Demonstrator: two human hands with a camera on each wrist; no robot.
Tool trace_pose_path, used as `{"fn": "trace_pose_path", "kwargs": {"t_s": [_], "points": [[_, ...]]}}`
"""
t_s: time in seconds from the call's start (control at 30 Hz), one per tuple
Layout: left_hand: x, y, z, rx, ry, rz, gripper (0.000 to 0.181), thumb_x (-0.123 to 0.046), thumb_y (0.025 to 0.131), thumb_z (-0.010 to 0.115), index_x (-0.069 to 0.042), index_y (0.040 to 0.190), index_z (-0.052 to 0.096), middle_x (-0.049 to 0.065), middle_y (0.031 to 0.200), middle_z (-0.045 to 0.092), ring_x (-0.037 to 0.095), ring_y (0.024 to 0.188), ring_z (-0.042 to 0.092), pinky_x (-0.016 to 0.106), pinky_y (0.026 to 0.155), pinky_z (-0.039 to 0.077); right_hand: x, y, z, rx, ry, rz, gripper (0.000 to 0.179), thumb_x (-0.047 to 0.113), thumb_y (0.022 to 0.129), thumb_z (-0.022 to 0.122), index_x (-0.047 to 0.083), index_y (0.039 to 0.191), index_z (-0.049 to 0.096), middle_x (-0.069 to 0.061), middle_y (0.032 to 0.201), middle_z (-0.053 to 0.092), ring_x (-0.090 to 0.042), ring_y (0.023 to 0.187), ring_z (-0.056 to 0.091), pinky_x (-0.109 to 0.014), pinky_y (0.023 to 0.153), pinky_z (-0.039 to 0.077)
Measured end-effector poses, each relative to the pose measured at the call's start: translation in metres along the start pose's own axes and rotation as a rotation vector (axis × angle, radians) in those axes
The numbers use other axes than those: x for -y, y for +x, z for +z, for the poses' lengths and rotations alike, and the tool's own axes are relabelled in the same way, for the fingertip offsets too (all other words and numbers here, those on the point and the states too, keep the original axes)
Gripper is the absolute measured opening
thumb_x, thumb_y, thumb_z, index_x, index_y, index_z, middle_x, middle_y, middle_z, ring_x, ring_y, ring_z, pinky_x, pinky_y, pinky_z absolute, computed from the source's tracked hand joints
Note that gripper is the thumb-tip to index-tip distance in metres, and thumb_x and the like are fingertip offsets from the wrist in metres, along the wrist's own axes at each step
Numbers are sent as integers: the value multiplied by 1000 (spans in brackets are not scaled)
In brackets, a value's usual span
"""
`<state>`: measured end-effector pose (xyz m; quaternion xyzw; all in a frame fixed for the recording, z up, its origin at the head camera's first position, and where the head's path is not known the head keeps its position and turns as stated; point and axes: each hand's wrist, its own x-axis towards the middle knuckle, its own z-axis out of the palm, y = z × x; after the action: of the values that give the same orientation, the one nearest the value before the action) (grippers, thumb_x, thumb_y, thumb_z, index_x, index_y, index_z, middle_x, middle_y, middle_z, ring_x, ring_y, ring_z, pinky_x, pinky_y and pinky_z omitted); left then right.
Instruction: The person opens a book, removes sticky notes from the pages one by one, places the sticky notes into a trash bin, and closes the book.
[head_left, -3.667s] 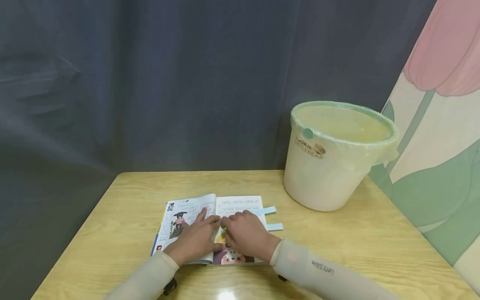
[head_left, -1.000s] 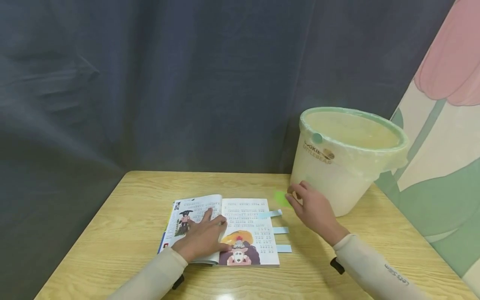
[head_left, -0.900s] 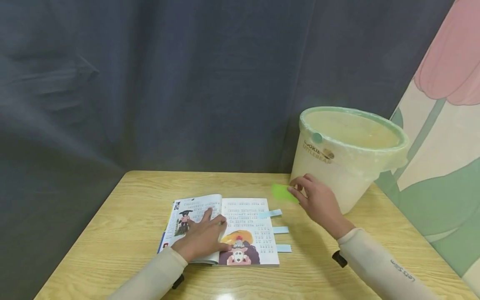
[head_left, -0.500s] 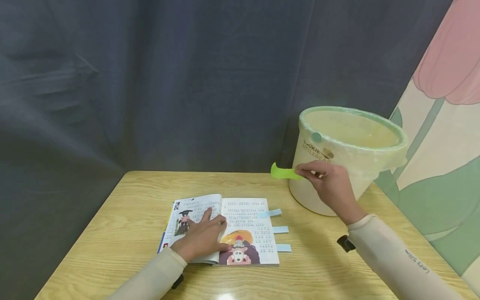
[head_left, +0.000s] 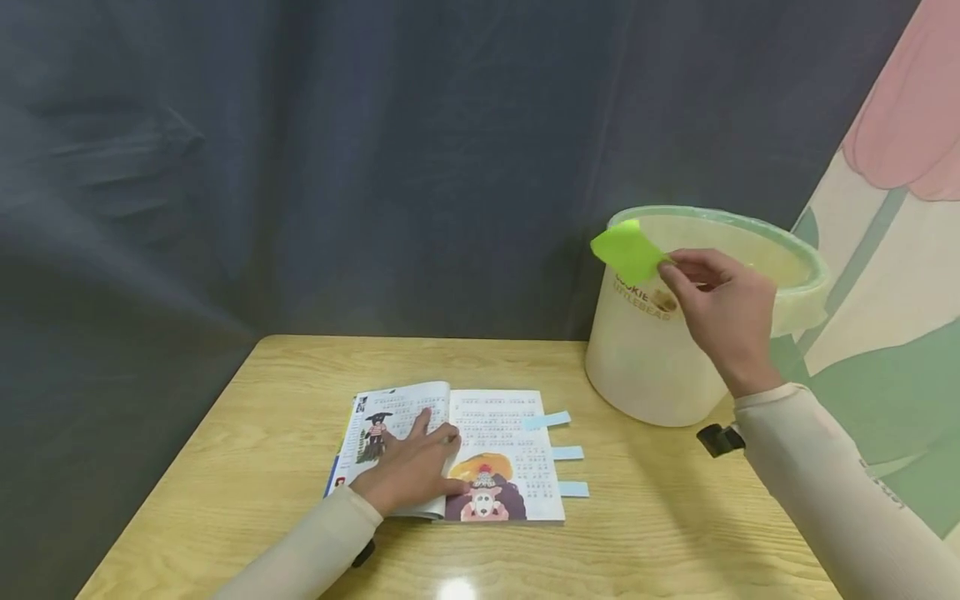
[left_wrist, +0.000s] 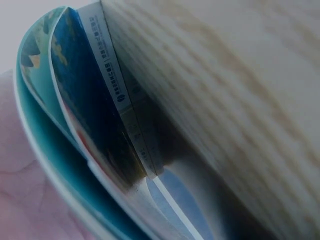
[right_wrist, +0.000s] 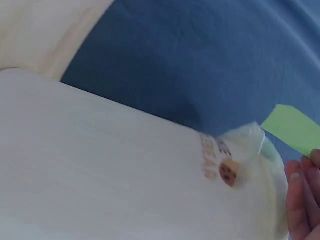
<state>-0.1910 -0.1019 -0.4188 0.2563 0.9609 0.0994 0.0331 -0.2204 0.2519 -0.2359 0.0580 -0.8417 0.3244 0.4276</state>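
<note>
My right hand pinches a lime-green sticky note by one corner, raised in front of the bin's near rim. The right wrist view shows the same note sticking out beyond the fingertips. On the table lies an open picture book; three pale blue tabs stick out from its right edge. Spread over the left page and the fold, my left hand holds the book flat. Curved page edges fill the left wrist view beside that palm.
A cream bin with a pale green rim and a liner stands at the back right of the wooden table. Behind the table hangs a dark blue curtain. A painted wall with a tulip is on the right.
My right hand has left the book page with the green sticky note, moving right and then up to the bin's rim. A third blue tab came into view. My left hand stays on the book.
</note>
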Motion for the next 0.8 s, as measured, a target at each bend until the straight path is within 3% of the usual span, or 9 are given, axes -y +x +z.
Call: {"fn": "trace_pose_path", "kwargs": {"t_s": [0.1, 0.17, 0.37, 0.5, 0.6, 0.7, 0.8], "points": [[-1, 0, 0, 6, 6, 3, 71, -59, 85, 68, -13, 137, 60, -1, 147, 52, 45, 150, 24, 91, 91, 25, -2, 13, -7, -27, 57, 135, 27, 31, 89, 74, 11, 107, 77, 31, 78, 68, 22, 70, 59, -3, 61, 43], [-2, 0, 0, 13, 2, 3, 70, -59, 85, 68, -13, 137, 60, -1, 147, 52, 45, 150, 23, 91, 91, 25, -3, 20, -13, -32, 125, 217, 29, 31, 89, 74, 11, 110, 76, 38, 75, 62, 17, 72, 63, -5, 59, 45], [-6, 0, 0, 24, -10, -9, 70, -58, 85, 69, -13, 138, 60, -1, 147, 51, 44, 150, 22, 91, 92, 23, -11, 38, -26, -76, 280, 351, 28, 27, 87, 76, 12, 111, 75, 24, 79, 69, 6, 72, 68, -5, 61, 50], [-6, 0, 0, 27, -7, -17, 70, -58, 85, 69, -13, 138, 61, -2, 147, 51, 44, 151, 22, 91, 92, 22, -20, 51, -32, -84, 303, 422, 27, 27, 88, 74, 14, 113, 73, 23, 80, 68, 6, 71, 66, -4, 63, 51], [-6, -1, 0, 30, -5, -16, 70, -58, 85, 69, -13, 138, 60, -1, 148, 51, 44, 151, 22, 91, 92, 23, -28, 58, -35, -62, 230, 466, 31, 29, 91, 71, 16, 119, 71, 26, 80, 64, 8, 71, 63, -3, 63, 49], [-6, -2, 0, 30, -5, -18, 71, -58, 85, 69, -13, 138, 60, -1, 148, 51, 44, 151, 22, 91, 92, 23, -35, 62, -34, -18, 78, 482, 36, 34, 93, 64, 17, 124, 69, 31, 76, 58, 11, 69, 58, -5, 61, 45], [-6, -3, -1, 30, -2, -22, 71, -58, 85, 69, -13, 138, 60, -1, 148, 51, 43, 151, 21, 91, 93, 22, -40, 61, -32, 28, -87, 469, 42, 39, 94, 58, 15, 126, 68, 37, 71, 49, 13, 70, 49, -12, 70, 41]]}}
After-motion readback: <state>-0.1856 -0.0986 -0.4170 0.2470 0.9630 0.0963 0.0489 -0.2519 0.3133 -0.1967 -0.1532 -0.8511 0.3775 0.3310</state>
